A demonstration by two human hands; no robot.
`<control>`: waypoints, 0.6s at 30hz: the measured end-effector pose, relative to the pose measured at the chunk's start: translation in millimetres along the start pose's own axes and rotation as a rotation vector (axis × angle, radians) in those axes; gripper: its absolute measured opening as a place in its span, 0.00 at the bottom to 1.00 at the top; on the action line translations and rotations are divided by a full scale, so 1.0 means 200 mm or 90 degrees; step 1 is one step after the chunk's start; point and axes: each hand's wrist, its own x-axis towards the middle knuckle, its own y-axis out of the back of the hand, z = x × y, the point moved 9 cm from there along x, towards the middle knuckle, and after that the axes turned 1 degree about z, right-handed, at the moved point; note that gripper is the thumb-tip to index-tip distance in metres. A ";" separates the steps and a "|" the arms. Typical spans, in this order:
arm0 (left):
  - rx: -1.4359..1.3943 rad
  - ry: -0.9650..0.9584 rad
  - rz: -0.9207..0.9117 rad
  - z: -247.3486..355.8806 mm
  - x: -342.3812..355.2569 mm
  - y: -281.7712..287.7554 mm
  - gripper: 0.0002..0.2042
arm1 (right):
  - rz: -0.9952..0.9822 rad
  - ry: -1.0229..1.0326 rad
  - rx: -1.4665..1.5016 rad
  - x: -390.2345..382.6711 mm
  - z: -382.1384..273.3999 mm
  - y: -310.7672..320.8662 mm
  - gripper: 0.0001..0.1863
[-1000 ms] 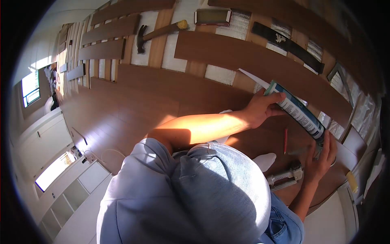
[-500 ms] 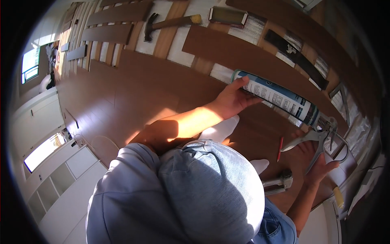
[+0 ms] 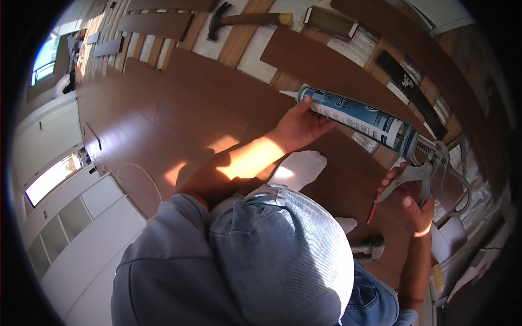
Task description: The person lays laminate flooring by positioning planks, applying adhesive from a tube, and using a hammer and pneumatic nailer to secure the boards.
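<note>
1. Change: half a second ago we had no nozzle showing. Now we see the white nozzle [image 3: 288, 94] pointing left, and more of the label's blue side faces us.
2. We have the sealant cartridge [image 3: 353, 117] in its caulking gun [image 3: 435, 157], held above the far edge of the laid floor [image 3: 190, 81], where bare battens start.
3. Left hand [image 3: 302, 127]: closed on the cartridge near its nozzle end, thumb on top, fingers under.
4. Right hand [image 3: 411, 191]: half open behind the trigger lever [image 3: 405, 176], fingers curling more than before, thumb clear. We can't tell if the fingers press on it.
5. Meaning, our read: left hand sets the tube's angle; no firm squeeze shows on the handles.
6. Nearby: red pencil [image 3: 373, 209] just below the lever tip; hammer [image 3: 247, 19] on the battens, beyond the floor's far edge.
</note>
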 end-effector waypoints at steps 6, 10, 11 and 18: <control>0.005 -0.040 0.018 0.05 0.03 0.13 0.27 | -0.043 -0.022 -0.042 0.08 0.01 -0.03 0.36; -0.006 -0.029 -0.005 0.06 0.04 0.15 0.26 | -0.070 -0.011 -0.093 0.13 0.00 -0.01 0.35; -0.003 -0.028 -0.008 0.06 0.03 0.15 0.27 | -0.079 -0.004 -0.118 0.14 -0.01 -0.01 0.34; 0.007 -0.032 -0.023 0.06 0.01 0.10 0.29 | -0.090 0.003 -0.221 0.22 -0.12 -0.03 0.33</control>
